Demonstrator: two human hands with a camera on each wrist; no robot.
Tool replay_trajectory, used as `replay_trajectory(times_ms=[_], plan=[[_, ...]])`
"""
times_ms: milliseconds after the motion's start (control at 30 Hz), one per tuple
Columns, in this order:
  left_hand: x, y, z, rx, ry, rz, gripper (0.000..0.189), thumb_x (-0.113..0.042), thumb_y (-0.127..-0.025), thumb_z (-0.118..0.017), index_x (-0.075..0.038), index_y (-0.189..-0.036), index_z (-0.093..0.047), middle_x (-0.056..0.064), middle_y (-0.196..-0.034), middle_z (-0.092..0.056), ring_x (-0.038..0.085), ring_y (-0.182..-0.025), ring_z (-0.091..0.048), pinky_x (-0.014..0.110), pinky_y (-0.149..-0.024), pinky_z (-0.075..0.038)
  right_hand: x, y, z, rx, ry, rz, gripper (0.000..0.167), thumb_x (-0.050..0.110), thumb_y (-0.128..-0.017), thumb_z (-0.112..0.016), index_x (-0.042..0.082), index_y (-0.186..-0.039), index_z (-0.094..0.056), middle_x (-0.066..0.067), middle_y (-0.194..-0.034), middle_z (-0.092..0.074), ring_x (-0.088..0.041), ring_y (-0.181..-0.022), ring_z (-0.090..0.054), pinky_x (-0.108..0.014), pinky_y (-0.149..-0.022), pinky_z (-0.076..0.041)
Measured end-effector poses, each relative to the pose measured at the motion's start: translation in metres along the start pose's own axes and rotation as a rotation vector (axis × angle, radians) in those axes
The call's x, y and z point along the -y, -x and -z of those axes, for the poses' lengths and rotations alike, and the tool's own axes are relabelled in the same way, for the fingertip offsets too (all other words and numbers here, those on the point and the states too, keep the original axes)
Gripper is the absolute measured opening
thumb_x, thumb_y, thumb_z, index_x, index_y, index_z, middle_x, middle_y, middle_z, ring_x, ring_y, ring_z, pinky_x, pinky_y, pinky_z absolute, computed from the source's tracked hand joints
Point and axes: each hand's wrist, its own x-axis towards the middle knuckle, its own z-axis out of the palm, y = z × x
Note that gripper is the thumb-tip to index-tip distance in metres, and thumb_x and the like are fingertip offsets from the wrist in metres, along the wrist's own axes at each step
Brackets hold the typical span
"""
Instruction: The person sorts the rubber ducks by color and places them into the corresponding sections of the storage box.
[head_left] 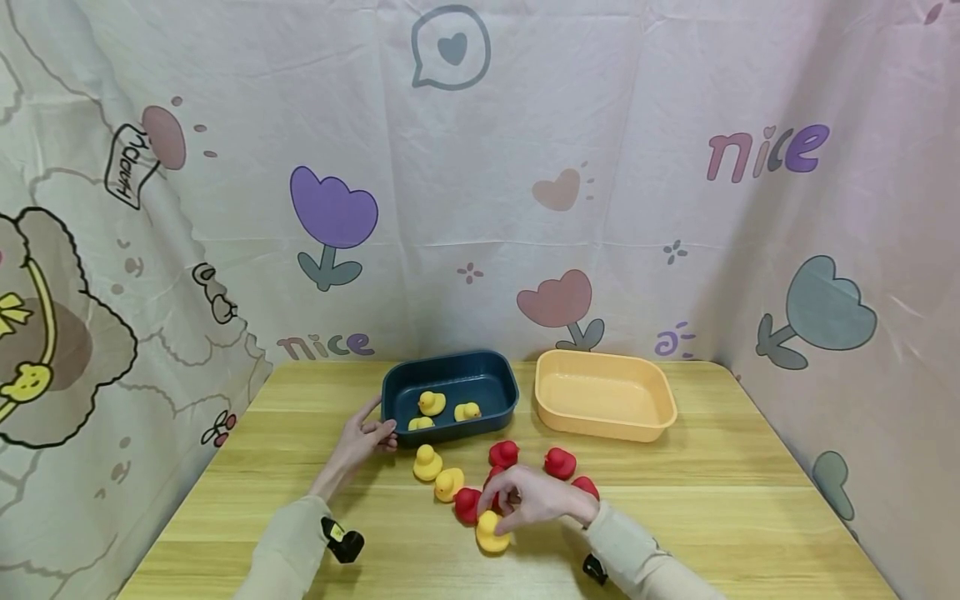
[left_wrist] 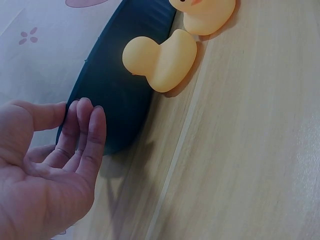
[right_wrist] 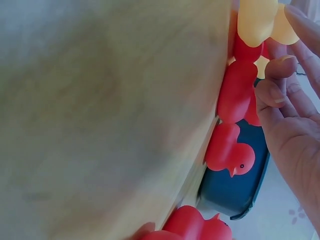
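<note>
My left hand [head_left: 363, 442] holds the near left corner of a dark blue bin [head_left: 498, 421], its thumb at the rim and fingers against the wall. Three yellow rubber ducks lie inside, one of them a duck [head_left: 431, 403] near the middle. In front of my body, my right hand [head_left: 536, 493] pinches the head of a yellow rubber duck [head_left: 492, 537] between thumb and forefinger; its other fingers curl inward. Red rubber ducks crowd around this hand, including a red duck [head_left: 467, 505] at its left and another red duck [right_wrist: 230, 150] in the right wrist view.
A light orange bin [head_left: 600, 427] stands right of the blue one. Two yellow ducks, one a duck [head_left: 427, 463], sit before the blue bin. More red ducks, such as a duck [head_left: 559, 463], lie beyond my right hand. A printed cloth [head_left: 465, 208] hangs behind the wooden table [head_left: 720, 508].
</note>
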Motion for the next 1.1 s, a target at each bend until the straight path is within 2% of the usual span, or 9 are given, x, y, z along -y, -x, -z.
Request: replay_trajectory(times_ms=[267,567,800,967,1100], plan=[[0.0,-0.001,0.0,0.002,0.002,0.005,0.071,-0.005,-0.103,-0.053,-0.003,-0.162,-0.011,0.001,-0.084,-0.069,0.006,-0.072,-0.066,0.025,-0.074,-0.061,0.001,0.001,0.003,-0.017,-0.069,0.005,0.023,0.011,-0.086,-0.079,0.006,-0.108,-0.073,-0.014,-0.09,-0.066,0.004,-0.066,-0.049,-0.01,-0.061,-0.044],[0.0,0.0,0.0,-0.003,-0.002,0.01,0.071,-0.005,-0.103,-0.053,-0.004,-0.162,-0.012,0.0,-0.083,-0.069,0.006,-0.072,-0.066,0.025,-0.074,-0.061,0.002,0.001,0.009,-0.046,-0.091,0.044,0.025,0.014,-0.087,-0.079,0.005,-0.11,-0.072,-0.016,-0.078,-0.061,0.002,-0.065,-0.048,-0.01,-0.06,-0.04],[-0.001,0.0,0.0,-0.002,-0.002,0.009,0.071,-0.005,-0.103,-0.052,-0.004,-0.162,-0.011,0.001,-0.084,-0.069,0.007,-0.073,-0.066,0.027,-0.075,-0.061,0.007,-0.001,0.017,-0.098,-0.101,0.052,0.025,0.014,-0.087,-0.078,0.005,-0.11,-0.072,-0.014,-0.079,-0.061,0.003,-0.068,-0.049,-0.011,-0.063,-0.04],[0.0,-0.001,0.0,0.003,0.005,0.007,0.072,-0.004,-0.103,-0.052,-0.003,-0.162,-0.01,0.0,-0.083,-0.068,0.007,-0.073,-0.066,0.028,-0.076,-0.062,0.009,-0.004,0.025,-0.139,-0.092,0.088,0.025,0.014,-0.089,-0.077,0.005,-0.111,-0.071,-0.017,-0.08,-0.061,0.002,-0.068,-0.049,-0.011,-0.062,-0.039],[0.0,-0.001,0.0,0.004,0.0,0.009,0.072,-0.004,-0.103,-0.051,-0.003,-0.162,-0.01,-0.001,-0.083,-0.068,0.007,-0.073,-0.066,0.029,-0.076,-0.062,0.011,-0.006,0.031,-0.175,-0.092,0.101,0.026,0.012,-0.09,-0.075,0.003,-0.113,-0.07,-0.015,-0.075,-0.057,-0.001,-0.066,-0.048,-0.013,-0.06,-0.038]])
